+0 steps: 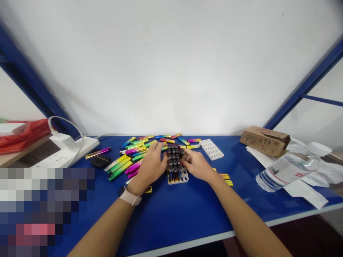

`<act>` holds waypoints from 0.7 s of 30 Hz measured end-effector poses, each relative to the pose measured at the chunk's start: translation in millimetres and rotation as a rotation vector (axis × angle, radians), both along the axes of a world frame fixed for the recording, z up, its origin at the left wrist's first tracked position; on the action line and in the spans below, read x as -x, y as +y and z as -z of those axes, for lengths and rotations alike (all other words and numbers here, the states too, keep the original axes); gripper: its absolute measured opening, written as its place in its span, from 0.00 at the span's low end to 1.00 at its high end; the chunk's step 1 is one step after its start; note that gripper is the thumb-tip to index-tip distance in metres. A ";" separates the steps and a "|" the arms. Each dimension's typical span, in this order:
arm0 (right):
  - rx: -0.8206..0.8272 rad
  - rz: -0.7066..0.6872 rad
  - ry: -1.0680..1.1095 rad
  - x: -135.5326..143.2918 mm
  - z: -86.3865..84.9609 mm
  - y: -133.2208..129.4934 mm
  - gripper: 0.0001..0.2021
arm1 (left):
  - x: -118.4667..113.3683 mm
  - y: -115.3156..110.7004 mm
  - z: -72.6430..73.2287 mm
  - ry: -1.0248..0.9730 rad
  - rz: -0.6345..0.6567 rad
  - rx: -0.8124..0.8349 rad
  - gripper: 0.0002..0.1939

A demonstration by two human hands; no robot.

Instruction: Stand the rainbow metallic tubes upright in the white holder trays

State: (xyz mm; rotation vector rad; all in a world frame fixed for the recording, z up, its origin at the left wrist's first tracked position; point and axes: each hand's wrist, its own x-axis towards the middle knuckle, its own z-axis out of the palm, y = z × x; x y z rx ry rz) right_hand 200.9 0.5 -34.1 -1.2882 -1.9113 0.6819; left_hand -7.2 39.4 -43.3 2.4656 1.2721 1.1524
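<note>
Fingers and packed caps hide much of the contact at the centre of a blue tabletop [171,217], while coarse pixel blocks blot out the lower left corner and the forearms run out of frame below. Dark, round-ended tubes [175,162] stand upright in close rows in a white tray [178,181], their lower bodies shading from blue to gold; open holes show at its near right corner.

The left hand [153,165], a pale-banded watch [130,196] at its wrist, curves along the left side of the rows — whether it grips or merely touches them cannot be told. The right hand [197,165] comes in from the other side, fingers bent and tips at the rightmost tubes, its hold equally unclear.

Loose, glossy multicoloured sticks [119,167] lie scattered mostly to the left, near a black case [100,161] and a white power strip [64,151]. A second holed tray [211,149] lies beyond the right hand. Farther right are an opened carton [264,141], white paper [308,192] and a clear bottle [289,169] — tilted, its label too blurred to read.
</note>
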 end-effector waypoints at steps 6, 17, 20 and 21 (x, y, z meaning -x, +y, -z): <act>-0.019 0.003 -0.007 -1.8 8.9 3.3 0.03 | -0.9 -1.4 -0.5 -0.012 0.008 -0.004 0.14; -0.115 0.072 -0.097 -10.2 5.2 4.7 0.17 | -0.9 -3.0 -2.2 0.012 0.008 0.007 0.13; -0.269 0.187 -0.260 -18.3 9.5 8.8 0.17 | -1.0 -3.3 -1.8 0.014 0.014 -0.002 0.13; -0.294 0.221 -0.317 -21.3 12.1 10.3 0.19 | -1.0 -3.4 -1.7 0.014 0.018 -0.004 0.13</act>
